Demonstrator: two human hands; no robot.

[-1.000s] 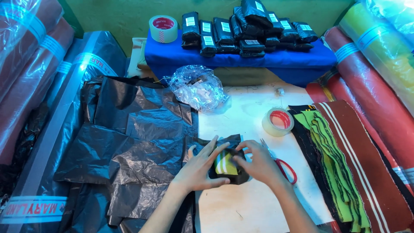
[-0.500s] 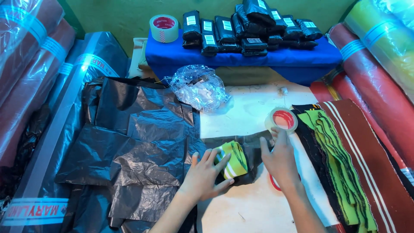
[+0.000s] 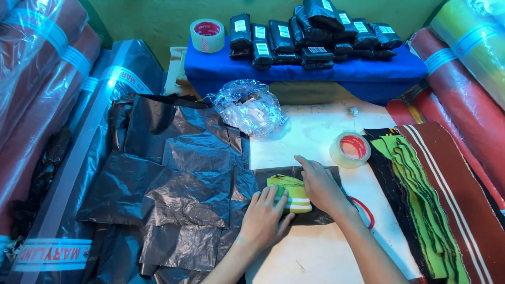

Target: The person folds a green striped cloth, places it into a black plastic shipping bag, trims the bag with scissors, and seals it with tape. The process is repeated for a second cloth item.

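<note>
A folded lime-green knit piece with white stripes (image 3: pixel 290 192) lies on a black plastic sheet (image 3: pixel 273 178) on the white table. My left hand (image 3: pixel 263 218) rests flat on the piece's near left edge, fingers spread. My right hand (image 3: pixel 321 185) presses down on its right side, palm flat. Neither hand grips anything. A roll of clear tape (image 3: pixel 350 149) stands just right of my right hand.
A pile of black plastic sheets (image 3: pixel 173 179) covers the table's left. A crumpled clear bag (image 3: pixel 247 107) sits behind. Stacked green and black knit strips (image 3: pixel 415 200) lie at right, red scissor handles (image 3: pixel 365 210) beside them. Wrapped black packets (image 3: pixel 310 31) and another tape roll (image 3: pixel 207 34) sit on a blue cloth.
The folded green piece has been laid flat on the black sheet. My right hand moved from near the tape roll onto the piece; my left hand slid to its near edge.
</note>
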